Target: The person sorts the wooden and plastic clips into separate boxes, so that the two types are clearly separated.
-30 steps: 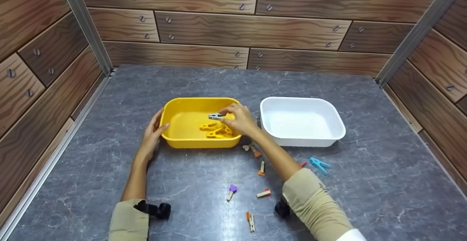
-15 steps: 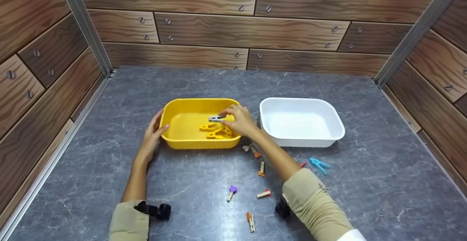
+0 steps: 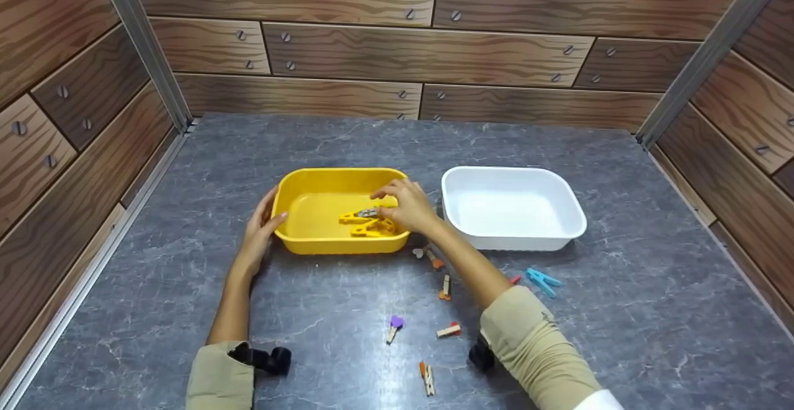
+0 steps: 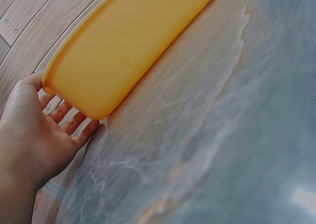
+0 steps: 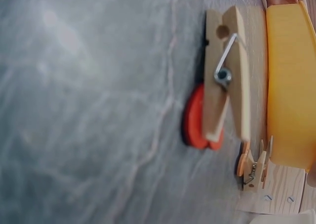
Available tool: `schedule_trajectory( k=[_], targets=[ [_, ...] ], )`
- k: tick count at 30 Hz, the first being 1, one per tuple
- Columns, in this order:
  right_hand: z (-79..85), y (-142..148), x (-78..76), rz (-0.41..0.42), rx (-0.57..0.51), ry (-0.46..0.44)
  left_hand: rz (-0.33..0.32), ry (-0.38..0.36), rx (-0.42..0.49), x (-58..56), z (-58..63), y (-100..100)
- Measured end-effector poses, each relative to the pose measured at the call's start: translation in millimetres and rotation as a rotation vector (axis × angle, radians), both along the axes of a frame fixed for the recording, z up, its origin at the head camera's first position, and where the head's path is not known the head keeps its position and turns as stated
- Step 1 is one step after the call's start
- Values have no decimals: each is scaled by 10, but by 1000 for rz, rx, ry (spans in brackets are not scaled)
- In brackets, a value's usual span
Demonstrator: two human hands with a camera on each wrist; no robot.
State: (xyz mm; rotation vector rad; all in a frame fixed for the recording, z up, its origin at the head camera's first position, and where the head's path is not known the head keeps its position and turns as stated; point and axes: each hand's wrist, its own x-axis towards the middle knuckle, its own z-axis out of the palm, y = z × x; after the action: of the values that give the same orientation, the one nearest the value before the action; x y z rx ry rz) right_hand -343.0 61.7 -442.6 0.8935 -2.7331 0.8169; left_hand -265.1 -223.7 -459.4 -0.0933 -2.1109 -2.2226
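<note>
At the left end of the yellow plastic tub (image 3: 341,246), my left hand (image 3: 255,236) holds the wall, its thumb over the rim. The left wrist view shows the fingers (image 4: 74,121) spread along the outside of the tub. My right hand (image 3: 406,207) is inside the tub's right side, thumb and index finger parted. Just beyond the thumb, a silver metal clip (image 3: 367,213) lies on yellow plastic clips (image 3: 372,229). The palm and fingers hide part of the clips. In the right wrist view, my right hand is almost wholly out of frame.
A white tub (image 3: 515,244) stands right of the yellow one. Small wooden clothespins, such as one with a purple heart (image 3: 394,328) and one with a red heart (image 3: 449,329), lie scattered in front. A blue clothespin (image 3: 543,281) lies below the white tub.
The silver clip has gone from between my right thumb and index finger down onto the yellow clips, and those fingers have parted. My left hand has stayed on the tub.
</note>
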Motion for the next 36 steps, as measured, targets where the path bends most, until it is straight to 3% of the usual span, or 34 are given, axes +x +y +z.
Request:
schedule_trajectory(
  k=[8, 14, 17, 24, 36],
  targets=[
    [-2, 10, 4, -1, 3, -6, 2, 14, 34, -117, -189, -54],
    [10, 30, -4, 10, -26, -25, 12, 21, 10, -147, -234, -48],
    [43, 53, -5, 33, -69, -40, 7, 14, 15, -147, -226, -46],
    [184, 177, 29, 93, -164, -17, -13, 4, 16, -9, -7, 11],
    [383, 660, 330, 121, -243, 20, -10, -10, 32, 0, -1, -7]
  ],
)
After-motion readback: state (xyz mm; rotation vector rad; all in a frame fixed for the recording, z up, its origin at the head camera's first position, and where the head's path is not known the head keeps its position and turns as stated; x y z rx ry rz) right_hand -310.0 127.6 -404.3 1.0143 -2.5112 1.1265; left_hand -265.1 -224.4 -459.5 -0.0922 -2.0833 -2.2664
